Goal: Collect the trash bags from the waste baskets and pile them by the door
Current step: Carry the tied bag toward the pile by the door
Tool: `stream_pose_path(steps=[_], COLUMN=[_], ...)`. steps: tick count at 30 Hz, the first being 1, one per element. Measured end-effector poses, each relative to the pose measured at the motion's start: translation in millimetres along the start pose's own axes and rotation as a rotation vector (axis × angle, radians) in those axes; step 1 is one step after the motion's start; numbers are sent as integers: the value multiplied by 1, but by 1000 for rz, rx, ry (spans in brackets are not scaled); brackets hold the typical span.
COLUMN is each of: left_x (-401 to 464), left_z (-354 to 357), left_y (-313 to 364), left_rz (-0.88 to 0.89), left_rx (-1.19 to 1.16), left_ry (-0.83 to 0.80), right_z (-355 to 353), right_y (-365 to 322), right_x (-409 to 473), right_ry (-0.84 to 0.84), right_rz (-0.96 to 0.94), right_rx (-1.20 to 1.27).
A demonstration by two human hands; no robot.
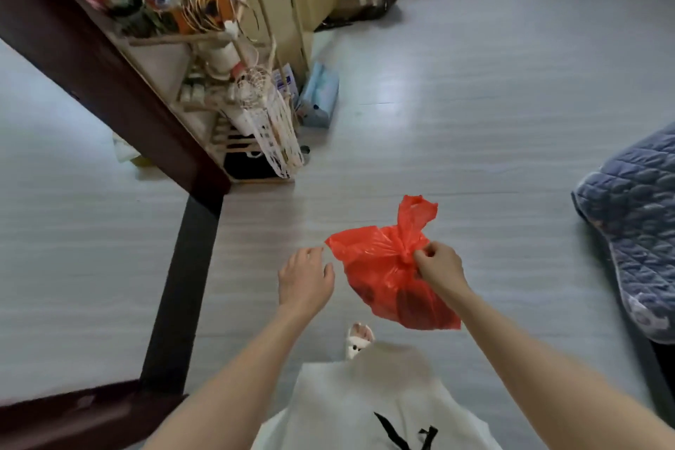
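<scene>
Red trash bag point(389, 274) off the floor, pinched at its knot by right hand point(440, 268).
Left hand point(305, 276) loose, holding nothing, just beside bag. Risk: one-point pinch slips, bag drops.

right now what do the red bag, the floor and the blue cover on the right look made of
Red bag: thin, glossy plastic film; it crinkles, and dark contents show through it. Floor: pale grey planks with a smooth, slight sheen, probably laminate or vinyl; seams and a light reflection show. Blue cover: soft quilted fabric, matte, with stitched puffed cells.
</scene>
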State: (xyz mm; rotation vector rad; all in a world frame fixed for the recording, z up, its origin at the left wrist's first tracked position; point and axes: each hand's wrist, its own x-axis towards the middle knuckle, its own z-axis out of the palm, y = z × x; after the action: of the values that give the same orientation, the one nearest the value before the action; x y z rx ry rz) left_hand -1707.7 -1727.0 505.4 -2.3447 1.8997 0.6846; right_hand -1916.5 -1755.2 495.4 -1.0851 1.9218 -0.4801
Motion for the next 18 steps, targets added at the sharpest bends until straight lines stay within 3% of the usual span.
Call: stream_pose_path(steps=[18], left_x=[493], left_z=[-132], left_y=[302], left_rz=[359], left_rx=[79], left_ry=[-29], right_z=[-202], right_y=[-199], right_x=[433], right_ry=[270], right_rz=[247], right_rx=[245])
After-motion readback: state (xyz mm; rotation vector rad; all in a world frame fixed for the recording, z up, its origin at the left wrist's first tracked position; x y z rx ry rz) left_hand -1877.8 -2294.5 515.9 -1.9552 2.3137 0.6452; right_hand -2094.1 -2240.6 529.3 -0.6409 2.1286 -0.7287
